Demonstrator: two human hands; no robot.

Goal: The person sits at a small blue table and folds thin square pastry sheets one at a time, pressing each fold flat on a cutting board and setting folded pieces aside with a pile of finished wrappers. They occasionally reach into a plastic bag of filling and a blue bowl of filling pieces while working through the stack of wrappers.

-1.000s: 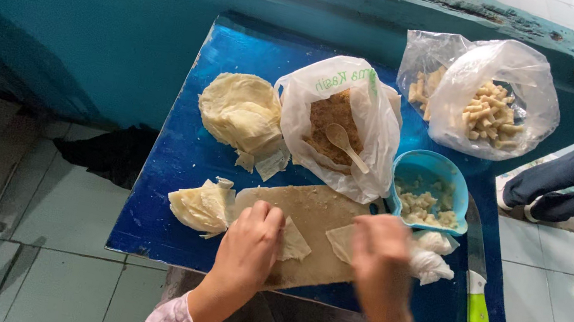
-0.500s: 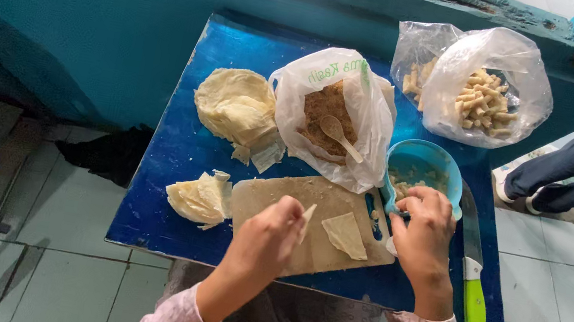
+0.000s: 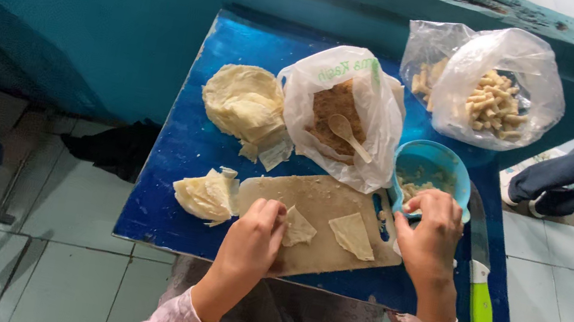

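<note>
The right hand (image 3: 432, 238) is now reaching to the near rim of the blue bowl (image 3: 457, 179), fingers bunched and dipping at the pale pieces inside; whether anything is pinched I cannot tell. A second ago that hand was lying on the cutting board (image 3: 322, 250) over a wrapper, so it has moved off toward 1 o'clock, which suggests it is fetching something for the wrappers. The left hand (image 3: 254, 238) is staying low on the board, fingers curled together, fingertips pressing the edge of the folded wrapper (image 3: 299, 227); a second flat wrapper (image 3: 353, 234) is lying just beside it at 3 o'clock. Outward on the blue surface (image 3: 163, 194): a small wrapper pile (image 3: 204, 194) at 9 o'clock touching the board, a larger wrapper stack (image 3: 242, 102) at 11 o'clock, an open white bag (image 3: 379, 130) of brown filling with a spoon (image 3: 348, 134) at 12 o'clock. A green-handled knife (image 3: 480, 281) is lying right of the bowl, close by the right wrist. Two clear bags (image 3: 532, 86) of pale sticks are sitting beyond, at 1 o'clock.
</note>
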